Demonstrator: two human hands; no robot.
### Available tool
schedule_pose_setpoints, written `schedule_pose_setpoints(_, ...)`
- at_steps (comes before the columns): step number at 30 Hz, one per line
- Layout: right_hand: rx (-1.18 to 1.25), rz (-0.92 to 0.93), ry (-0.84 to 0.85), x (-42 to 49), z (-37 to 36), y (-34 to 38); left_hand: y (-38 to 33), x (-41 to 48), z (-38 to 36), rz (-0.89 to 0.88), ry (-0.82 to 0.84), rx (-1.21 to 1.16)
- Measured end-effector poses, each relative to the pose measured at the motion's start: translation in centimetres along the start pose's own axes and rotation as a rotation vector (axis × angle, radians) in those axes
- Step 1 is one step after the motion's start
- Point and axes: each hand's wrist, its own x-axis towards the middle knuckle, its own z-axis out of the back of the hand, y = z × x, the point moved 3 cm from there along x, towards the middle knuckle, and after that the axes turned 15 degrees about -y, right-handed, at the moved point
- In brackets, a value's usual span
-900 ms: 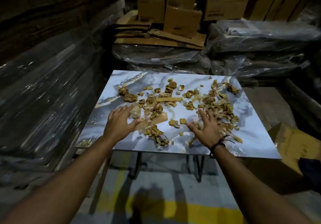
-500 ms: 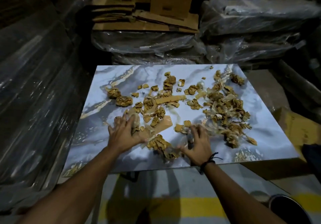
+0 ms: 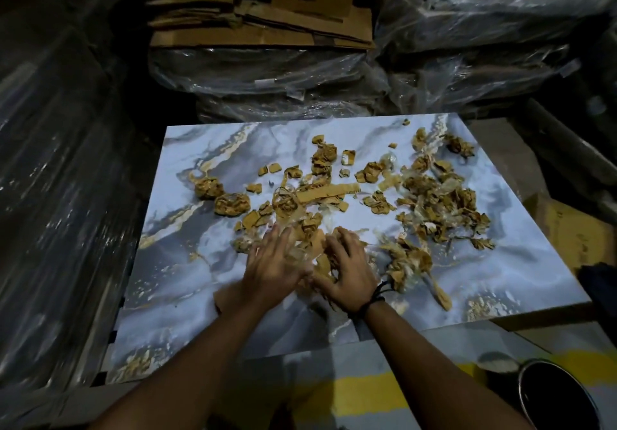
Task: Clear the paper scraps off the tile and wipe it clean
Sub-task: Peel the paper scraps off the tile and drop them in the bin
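Many brown paper scraps (image 3: 430,196) litter the marbled tile (image 3: 187,272). We press our left hand (image 3: 272,271) flat, fingers spread, and curl our right hand (image 3: 347,269) loosely over a central clump; a black bucket (image 3: 561,396) stands below right.

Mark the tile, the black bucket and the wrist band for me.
tile (image 3: 521,262): head view, bare marbled surface near its right edge.
black bucket (image 3: 561,396): head view, dark inside, bottom right corner on the floor.
wrist band (image 3: 374,301): head view, black cord on the right wrist.
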Motion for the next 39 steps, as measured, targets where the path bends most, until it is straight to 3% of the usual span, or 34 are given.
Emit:
schedule_pose_setpoints(6,-0.007,-0.011,-0.278,0.7,6.7,-2.4,1.1,0.9,3.6,0.047,-0.262,0.110)
schedule_pose_setpoints(8,-0.032,-0.125,-0.333,0.0,8.8,-5.5,2.7,1.0,4.2,0.205,-0.175,0.159)
schedule_pose_setpoints(11,-0.095,-0.269,-0.261,-1.3,8.9,-9.5,4.4,1.2,3.7,0.350,-0.043,0.159)
schedule_pose_setpoints(17,-0.241,-0.111,-0.029,0.3,5.0,-7.3,2.1,3.3,0.7,0.296,-0.045,0.187)
schedule_pose_setpoints(26,-0.454,0.215,0.032,4.5,1.6,-5.7,1.2,3.5,-1.9,0.169,-0.128,0.172)
schedule_pose_setpoints(29,-0.387,0.220,-0.020,5.2,1.9,-6.0,0.1,4.4,-1.7,0.162,-0.200,0.029)
schedule_pose_setpoints(33,-0.194,0.144,-0.236,7.9,5.0,-6.4,-4.5,6.9,-1.2,0.025,-0.328,-0.128)
schedule_pose_setpoints(36,-0.173,0.118,-0.303,10.8,7.1,-7.1,-7.9,9.3,-2.5,0.005,-0.247,-0.166)
schedule_pose_setpoints(39,-0.242,0.044,-0.198,12.8,7.1,-8.4,-9.0,11.1,-5.3,0.016,-0.134,-0.127)
